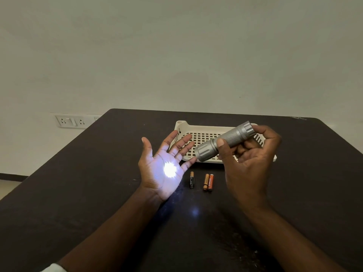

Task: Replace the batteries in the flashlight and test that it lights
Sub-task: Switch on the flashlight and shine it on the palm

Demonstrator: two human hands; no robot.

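My right hand [247, 160] grips a silver flashlight [224, 141] by its knurled barrel, above the table, head pointing down and left. The flashlight is lit: a bright white spot falls on the palm of my left hand [165, 165], which is held flat, palm up, fingers spread, holding nothing. On the table below the hands lie three small batteries: one black and gold [192, 179], and two orange ones side by side [208, 182].
A cream perforated plastic tray [204, 130] sits on the dark table [98, 183] behind the hands. A wall socket plate [70, 121] is on the wall at the left. A faint light reflection shows on the tabletop near me.
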